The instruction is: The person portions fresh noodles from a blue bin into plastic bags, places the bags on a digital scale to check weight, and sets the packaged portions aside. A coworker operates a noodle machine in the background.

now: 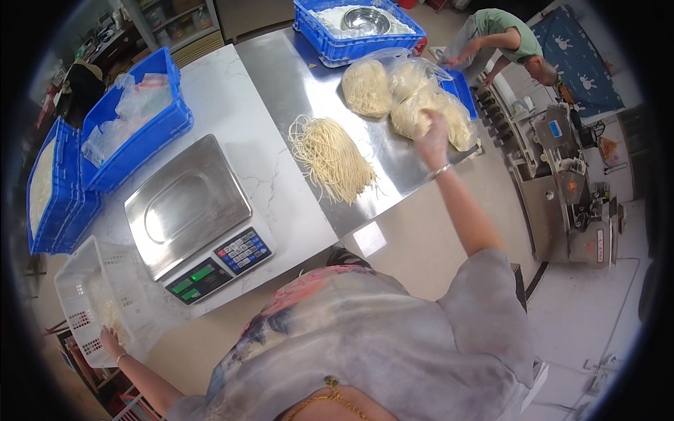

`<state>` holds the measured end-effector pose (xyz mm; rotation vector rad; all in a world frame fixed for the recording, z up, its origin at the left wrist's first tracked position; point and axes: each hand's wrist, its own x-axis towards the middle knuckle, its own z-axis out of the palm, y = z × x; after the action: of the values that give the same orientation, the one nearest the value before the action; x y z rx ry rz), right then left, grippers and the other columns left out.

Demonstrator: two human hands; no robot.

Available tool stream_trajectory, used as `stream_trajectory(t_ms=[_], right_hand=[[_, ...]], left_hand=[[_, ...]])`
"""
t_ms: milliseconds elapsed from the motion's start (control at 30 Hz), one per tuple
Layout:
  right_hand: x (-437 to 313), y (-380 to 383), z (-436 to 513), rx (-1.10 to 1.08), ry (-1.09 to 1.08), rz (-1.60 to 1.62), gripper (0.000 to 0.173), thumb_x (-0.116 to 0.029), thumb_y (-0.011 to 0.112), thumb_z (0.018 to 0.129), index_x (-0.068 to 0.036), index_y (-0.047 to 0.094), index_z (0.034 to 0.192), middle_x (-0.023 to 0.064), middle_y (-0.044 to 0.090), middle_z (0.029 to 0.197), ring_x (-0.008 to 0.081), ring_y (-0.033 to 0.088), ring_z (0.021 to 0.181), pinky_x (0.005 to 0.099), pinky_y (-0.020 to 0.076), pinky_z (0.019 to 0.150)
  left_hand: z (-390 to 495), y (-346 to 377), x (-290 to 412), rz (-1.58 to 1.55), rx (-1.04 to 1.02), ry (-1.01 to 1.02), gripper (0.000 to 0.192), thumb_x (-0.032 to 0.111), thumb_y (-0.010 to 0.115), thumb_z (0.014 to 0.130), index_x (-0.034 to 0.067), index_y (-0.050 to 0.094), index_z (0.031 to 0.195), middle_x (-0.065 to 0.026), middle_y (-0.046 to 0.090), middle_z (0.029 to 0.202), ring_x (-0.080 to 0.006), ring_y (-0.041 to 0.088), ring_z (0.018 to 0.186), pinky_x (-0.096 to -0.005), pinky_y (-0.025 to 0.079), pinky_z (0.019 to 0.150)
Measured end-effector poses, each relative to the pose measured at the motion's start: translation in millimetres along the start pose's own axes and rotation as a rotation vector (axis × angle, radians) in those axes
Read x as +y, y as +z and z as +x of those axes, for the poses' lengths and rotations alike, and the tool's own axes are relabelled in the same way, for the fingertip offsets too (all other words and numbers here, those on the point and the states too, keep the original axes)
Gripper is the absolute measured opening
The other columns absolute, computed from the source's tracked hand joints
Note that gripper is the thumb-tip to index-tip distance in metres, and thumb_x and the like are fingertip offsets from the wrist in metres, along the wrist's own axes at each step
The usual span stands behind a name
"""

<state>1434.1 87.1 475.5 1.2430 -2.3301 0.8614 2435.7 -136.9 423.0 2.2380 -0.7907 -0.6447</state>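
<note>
My right hand (433, 139) rests on or just over one of several clear plastic bags of noodles (413, 113) at the right end of the steel tabletop; its fingers are blurred, and whether they grip the bag is not clear. At the far left, my left hand (109, 339) reaches to the white perforated plastic basket (84, 294), which has pale bits inside; its grip cannot be made out. A loose bundle of fresh noodles (337, 158) lies on the steel surface between my hands. The digital scale (192, 202) has a bare steel platform and a lit display.
Blue crates (139, 152) stand at the left, one with plastic bags. Another blue crate (363, 44) at the back holds white powder and a metal bowl (367, 21). A person in a green shirt (500, 37) bends beyond the table, near steel machinery (558, 200).
</note>
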Motion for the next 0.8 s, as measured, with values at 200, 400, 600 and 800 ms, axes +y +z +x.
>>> stream_trajectory(t_ms=[200,400,600,800], right_hand=[[107.7,6.2,95.1,-0.293,0.363,-0.415,0.067,-0.03,0.074,0.07,-0.009,0.049,0.129,0.016,0.048,0.132,0.0329,0.043,0.124,0.0405,0.0363,0.103],[160.6,85.7,124.6,-0.505,0.459,-0.023,0.048,-0.034,0.067,0.074,-0.008,0.063,0.114,0.0153,0.066,0.108,0.028,0.061,0.106,0.0375,0.0472,0.091],[160.4,39.6,121.7,-0.542,0.507,0.269,0.024,-0.025,0.06,0.079,-0.003,0.069,0.083,0.0099,0.066,0.074,0.0194,0.063,0.063,0.0315,0.0515,0.066],[112.3,-13.4,131.0,-0.555,0.679,1.156,0.013,-0.013,0.058,0.085,-0.003,0.058,0.077,-0.0027,0.045,0.06,0.0102,0.042,0.049,0.0274,0.0417,0.052]], left_hand=[[-90.7,18.0,30.1,-0.164,-0.044,0.256,0.042,0.022,0.049,0.093,0.001,0.05,0.13,-0.0102,0.052,0.13,-0.0201,0.051,0.115,-0.0328,0.042,0.092],[-252.0,101.0,129.2,-0.201,-0.243,0.519,0.035,0.018,0.048,0.096,0.002,0.053,0.127,-0.0087,0.049,0.135,-0.0197,0.052,0.116,-0.0321,0.041,0.096],[-378.1,163.1,186.4,-0.181,-0.439,0.698,0.029,0.018,0.046,0.098,0.002,0.055,0.121,-0.0078,0.047,0.138,-0.0198,0.053,0.115,-0.0323,0.042,0.095],[-442.5,217.0,214.0,-0.246,-0.617,0.669,0.032,0.019,0.046,0.098,0.001,0.055,0.122,-0.0092,0.052,0.133,-0.0189,0.054,0.112,-0.0307,0.043,0.094]])
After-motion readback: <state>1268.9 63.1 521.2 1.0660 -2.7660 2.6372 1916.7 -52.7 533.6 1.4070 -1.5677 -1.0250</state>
